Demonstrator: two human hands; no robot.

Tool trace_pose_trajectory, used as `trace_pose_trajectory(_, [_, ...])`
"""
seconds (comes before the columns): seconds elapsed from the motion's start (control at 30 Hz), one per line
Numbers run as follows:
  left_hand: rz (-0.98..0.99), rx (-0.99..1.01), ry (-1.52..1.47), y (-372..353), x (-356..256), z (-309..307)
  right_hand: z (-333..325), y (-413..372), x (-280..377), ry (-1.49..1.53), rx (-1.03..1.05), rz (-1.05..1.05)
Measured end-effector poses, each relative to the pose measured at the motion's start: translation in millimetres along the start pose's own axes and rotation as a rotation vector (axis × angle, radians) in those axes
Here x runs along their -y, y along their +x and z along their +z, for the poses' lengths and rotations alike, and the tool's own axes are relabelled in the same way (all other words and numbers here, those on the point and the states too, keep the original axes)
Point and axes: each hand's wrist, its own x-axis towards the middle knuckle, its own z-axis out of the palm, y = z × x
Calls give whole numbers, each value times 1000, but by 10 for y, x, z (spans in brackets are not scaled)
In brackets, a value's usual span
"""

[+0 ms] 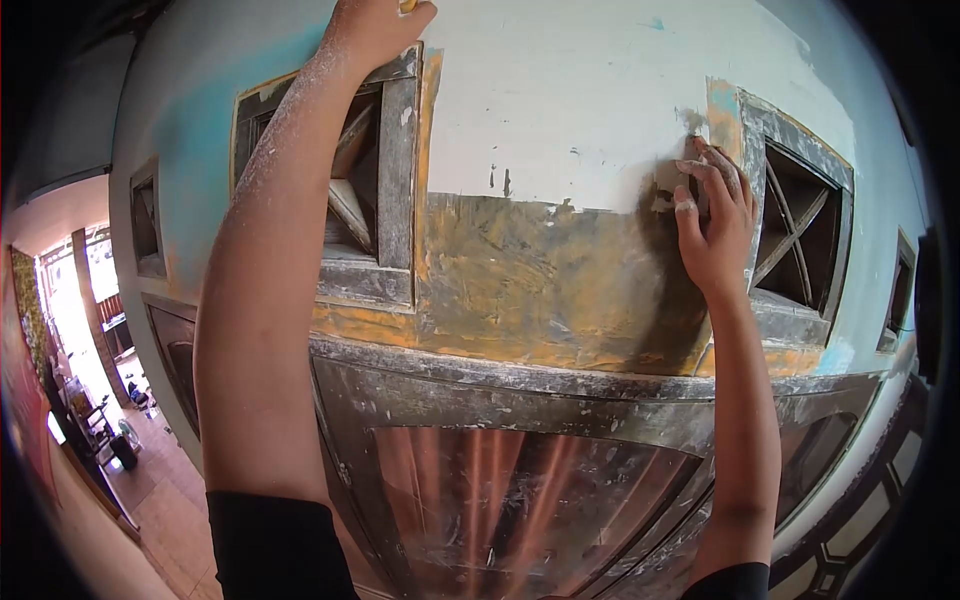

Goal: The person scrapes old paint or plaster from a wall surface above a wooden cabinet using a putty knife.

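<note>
My left hand is raised to the top edge of the view, with white dust over the wrist and forearm. Its fingers are closed around a small yellow thing, mostly cut off by the frame, so its kind cannot be made out. Lower and to the right, my right hand is against the wall with fingers apart and slightly bent, tips dusty. Between the hands the wall is whitish above and bare, patchy brown-orange below, with a ragged border and a few dark nicks.
Wooden vent frames with crossed slats stand at left and right, their paint worn. Beneath runs a wooden ledge above a glazed panel with a reddish curtain. Far left, a bright doorway opens onto a tiled floor with scattered objects.
</note>
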Motion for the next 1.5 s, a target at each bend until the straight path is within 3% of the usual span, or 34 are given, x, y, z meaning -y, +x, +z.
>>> trace_pose_trajectory(0.1, [-26, -29, 31, -4, -55, 7, -4, -10, 4, 16, 1, 14])
trace_pose_trajectory(0.17, [-224, 117, 131, -90, -410, -233, -15, -14, 11, 27, 3, 22])
trace_pose_trajectory(0.27, [-236, 274, 59, -387, -923, -630, -36, -15, 23, 31, 11, 25])
trace_pose_trajectory(0.33, [-178, 275, 75, -465, -992, -619, -30, -22, 37, 17, 9, 28])
trace_pose_trajectory(0.47, [-7, 182, 131, -406, -908, -384, -24, -19, 57, 7, 13, 47])
trace_pose_trajectory(0.67, [-99, 310, 273, -236, -1043, -514, -44, -49, 48, 21, 12, 46])
trace_pose_trajectory(0.8, [-2, 334, 309, -594, -826, -301, -68, -74, 63, 45, 3, 51])
trace_pose_trajectory(0.87, [47, 193, 301, -707, -747, -204, -65, -70, 59, 45, 6, 51])
trace_pose_trajectory(1.13, [52, 174, 285, -367, -567, -73, -59, -70, 44, 52, -1, 35])
trace_pose_trajectory(1.3, [65, 123, 208, -536, -664, -58, -77, -67, 53, 39, -4, 42])
trace_pose_trajectory(1.4, [5, 221, 260, -410, -723, -50, -55, -57, 60, 48, -7, 37])
trace_pose_trajectory(1.47, [-245, 320, 105, -202, -973, -227, -56, -66, 54, 55, -19, 40])
trace_pose_trajectory(1.5, [-243, 318, 103, -156, -901, -174, -62, -64, 47, 64, -4, 44])
